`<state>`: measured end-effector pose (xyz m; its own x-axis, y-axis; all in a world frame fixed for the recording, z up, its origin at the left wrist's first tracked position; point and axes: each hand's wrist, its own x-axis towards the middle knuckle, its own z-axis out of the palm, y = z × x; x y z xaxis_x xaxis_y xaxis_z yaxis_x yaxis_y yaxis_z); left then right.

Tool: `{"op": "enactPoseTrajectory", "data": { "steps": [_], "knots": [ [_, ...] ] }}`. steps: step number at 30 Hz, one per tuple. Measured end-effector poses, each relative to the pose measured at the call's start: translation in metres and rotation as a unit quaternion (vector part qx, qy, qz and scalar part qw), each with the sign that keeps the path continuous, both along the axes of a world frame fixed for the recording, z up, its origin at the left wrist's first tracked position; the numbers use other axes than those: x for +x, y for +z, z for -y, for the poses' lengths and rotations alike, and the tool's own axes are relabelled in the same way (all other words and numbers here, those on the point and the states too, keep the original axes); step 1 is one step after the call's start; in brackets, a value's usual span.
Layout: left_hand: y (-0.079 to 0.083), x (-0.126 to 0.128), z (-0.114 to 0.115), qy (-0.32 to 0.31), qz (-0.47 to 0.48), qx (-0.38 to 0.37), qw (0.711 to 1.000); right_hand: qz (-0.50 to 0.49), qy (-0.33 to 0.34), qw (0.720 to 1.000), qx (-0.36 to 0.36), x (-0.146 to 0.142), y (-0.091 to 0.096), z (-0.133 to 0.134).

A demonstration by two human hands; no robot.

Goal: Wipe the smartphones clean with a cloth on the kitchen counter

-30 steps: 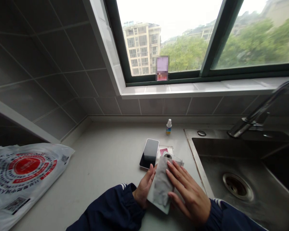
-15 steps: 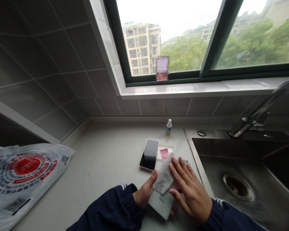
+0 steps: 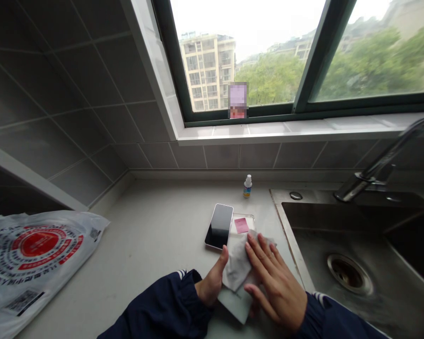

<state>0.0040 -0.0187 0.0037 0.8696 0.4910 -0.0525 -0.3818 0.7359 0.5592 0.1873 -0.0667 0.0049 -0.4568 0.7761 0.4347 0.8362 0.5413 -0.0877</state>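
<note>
My left hand grips a pale, flat phone from its left side, thumb up along the edge and the other fingers underneath. A thin grey-white cloth covers the phone's upper part. On top of the cloth lies my right hand, its fingers stretched out and pressing flat, thumb spread over the pale surface. Just beyond my hands a second phone rests on the counter with its dark screen up. Beside it is a clear phone case with a pink square on it, partly hidden by the cloth.
A small white bottle with a blue and yellow label stands upright near the back of the counter. To the right is a steel sink with a faucet. A printed plastic bag lies at the left.
My right hand and the cloth have slid slightly toward me and to the left across the pale phone, covering its lettering. My left hand has barely moved.
</note>
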Motion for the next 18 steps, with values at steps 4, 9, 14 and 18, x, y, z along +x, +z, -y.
{"op": "enactPoseTrajectory", "data": {
  "steps": [4,9,14,18],
  "knots": [
    [0.0030,0.0003,0.0001,0.025,0.012,0.005,1.000,0.022,0.050,0.998,-0.010,-0.0017,0.0019,0.0014],
    [0.0042,-0.0030,0.0011,-0.042,-0.037,-0.013,0.998,-0.015,-0.015,1.000,0.005,-0.0008,0.0007,0.0002],
    [0.0082,0.0016,-0.0004,-0.002,0.031,-0.001,1.000,0.005,0.054,0.998,-0.025,-0.0070,0.0036,0.0052],
    [0.0041,0.0009,-0.0003,0.005,0.017,-0.014,1.000,0.012,0.021,1.000,-0.015,-0.0009,0.0022,-0.0002]
  ]
}}
